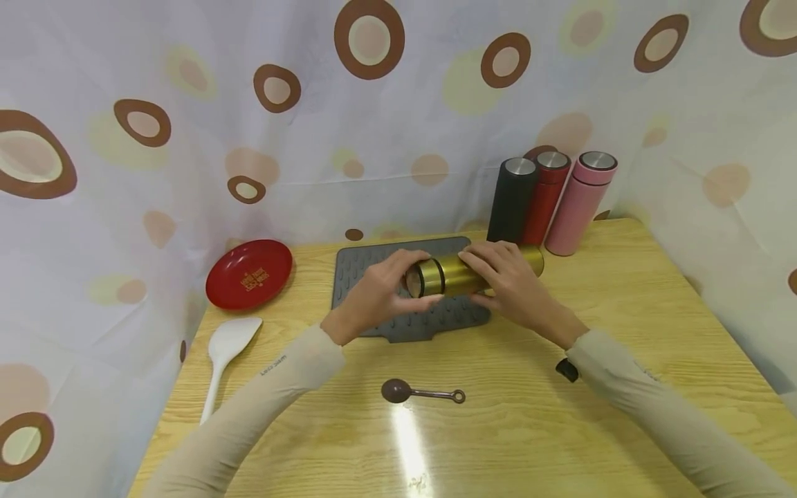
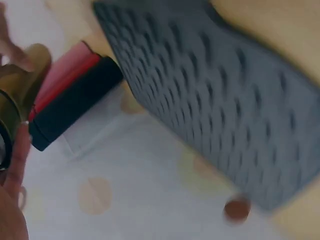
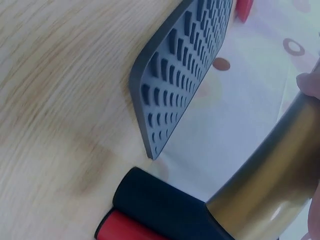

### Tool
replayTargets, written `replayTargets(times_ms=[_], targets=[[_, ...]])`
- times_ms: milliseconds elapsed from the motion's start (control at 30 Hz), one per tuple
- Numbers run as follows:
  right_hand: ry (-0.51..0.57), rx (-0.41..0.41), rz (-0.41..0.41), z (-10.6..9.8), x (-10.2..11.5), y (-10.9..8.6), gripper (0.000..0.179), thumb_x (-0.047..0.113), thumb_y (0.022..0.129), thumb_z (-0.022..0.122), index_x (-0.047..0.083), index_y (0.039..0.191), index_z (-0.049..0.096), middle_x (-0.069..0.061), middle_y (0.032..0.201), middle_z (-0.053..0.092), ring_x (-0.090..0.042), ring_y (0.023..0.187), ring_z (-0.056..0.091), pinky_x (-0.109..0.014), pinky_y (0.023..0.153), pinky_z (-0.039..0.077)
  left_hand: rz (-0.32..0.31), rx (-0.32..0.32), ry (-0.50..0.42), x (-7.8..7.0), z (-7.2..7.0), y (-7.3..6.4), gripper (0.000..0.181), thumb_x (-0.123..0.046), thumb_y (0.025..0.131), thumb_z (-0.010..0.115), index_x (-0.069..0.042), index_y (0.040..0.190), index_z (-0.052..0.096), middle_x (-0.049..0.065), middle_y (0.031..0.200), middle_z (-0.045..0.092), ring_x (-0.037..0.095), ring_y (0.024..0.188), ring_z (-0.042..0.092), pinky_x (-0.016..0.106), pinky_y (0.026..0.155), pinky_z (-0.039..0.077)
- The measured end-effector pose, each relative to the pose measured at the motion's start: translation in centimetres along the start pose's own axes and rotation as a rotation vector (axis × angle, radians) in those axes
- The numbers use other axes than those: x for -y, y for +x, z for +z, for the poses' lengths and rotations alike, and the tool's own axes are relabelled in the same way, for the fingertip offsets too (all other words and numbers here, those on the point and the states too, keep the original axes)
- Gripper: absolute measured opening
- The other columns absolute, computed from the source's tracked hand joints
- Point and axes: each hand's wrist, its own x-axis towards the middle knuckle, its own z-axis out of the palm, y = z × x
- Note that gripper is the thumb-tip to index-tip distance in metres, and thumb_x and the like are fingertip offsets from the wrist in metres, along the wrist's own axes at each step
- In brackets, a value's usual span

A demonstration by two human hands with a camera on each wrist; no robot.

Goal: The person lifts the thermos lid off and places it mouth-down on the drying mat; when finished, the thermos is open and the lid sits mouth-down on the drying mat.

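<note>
A gold thermos bottle lies sideways in both hands, over the grey ridged mat in the head view. At its lid end, on the left, my left hand grips with the thumb below and fingers above. My right hand holds the body from above, nearer the base. In the right wrist view the gold body overlaps the black bottle behind it. The left wrist view shows only part of the gold bottle, at the left edge.
Black, red and pink bottles stand at the back right. A red plate and a white spatula lie on the left. Nearer the front is a brown spoon. A patterned curtain hangs behind the table.
</note>
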Motion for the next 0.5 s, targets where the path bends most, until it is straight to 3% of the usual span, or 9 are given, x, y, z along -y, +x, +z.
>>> replayTargets(times_ms=[133, 233, 333, 400, 467, 500], targets=[[-0.019, 0.006, -0.015, 0.2, 0.1, 0.4, 0.094, 0.018, 0.061, 0.104, 0.002, 0.141, 0.057, -0.023, 0.131, 0.061, -0.044, 0.116, 0.059, -0.061, 0.096, 0.048, -0.319, 0.002, -0.225, -0.3, 0.3, -0.1, 0.043, -0.031, 0.099, 0.074, -0.004, 0.127, 0.057, 0.003, 0.093, 0.066, 0.010, 0.071, 0.060, 0.025, 0.062, 0.053], [-0.029, 0.018, -0.016, 0.2, 0.0, 0.4, 0.095, 0.019, 0.060, 0.105, 0.002, 0.141, 0.058, -0.023, 0.131, 0.062, -0.043, 0.116, 0.059, -0.061, 0.096, 0.048, -0.425, 0.049, -0.251, -0.4, 0.4, 0.0, 0.051, -0.053, 0.104, 0.059, -0.005, 0.122, 0.058, 0.001, 0.087, 0.068, 0.009, 0.068, 0.061, 0.027, 0.062, 0.054], [-0.024, 0.046, -0.011, 0.4, 0.0, 0.3, 0.096, 0.020, 0.061, 0.105, 0.002, 0.142, 0.057, -0.023, 0.132, 0.061, -0.043, 0.117, 0.059, -0.061, 0.097, 0.048, -0.446, 0.073, -0.212, -0.3, 0.1, -0.1, 0.077, -0.077, 0.099, 0.042, -0.006, 0.120, 0.061, 0.003, 0.088, 0.073, 0.013, 0.071, 0.068, 0.032, 0.066, 0.058], [-0.014, 0.060, 0.004, 0.6, 0.0, 0.0, 0.096, 0.021, 0.062, 0.104, 0.002, 0.143, 0.056, -0.023, 0.131, 0.061, -0.043, 0.118, 0.059, -0.061, 0.097, 0.048, -0.416, 0.057, -0.157, -0.1, -0.1, -0.4, 0.087, -0.084, 0.094, 0.036, -0.007, 0.126, 0.061, 0.005, 0.099, 0.075, 0.018, 0.080, 0.073, 0.037, 0.071, 0.060], [-0.002, 0.061, 0.027, 0.8, 0.1, -0.3, 0.095, 0.021, 0.064, 0.103, 0.001, 0.143, 0.055, -0.024, 0.130, 0.061, -0.043, 0.117, 0.059, -0.061, 0.097, 0.048, -0.312, 0.030, -0.066, 0.1, -0.1, -0.8, 0.088, -0.082, 0.095, 0.037, -0.007, 0.136, 0.057, 0.010, 0.120, 0.072, 0.020, 0.080, 0.071, 0.037, 0.066, 0.059], [0.006, 0.056, 0.040, 0.8, 0.1, -0.4, 0.095, 0.021, 0.064, 0.103, 0.000, 0.144, 0.055, -0.024, 0.130, 0.061, -0.043, 0.116, 0.059, -0.061, 0.096, 0.048, -0.224, 0.018, -0.010, 0.2, -0.1, -1.1, 0.085, -0.078, 0.097, 0.041, -0.007, 0.141, 0.054, 0.013, 0.131, 0.067, 0.020, 0.082, 0.070, 0.035, 0.064, 0.059]])
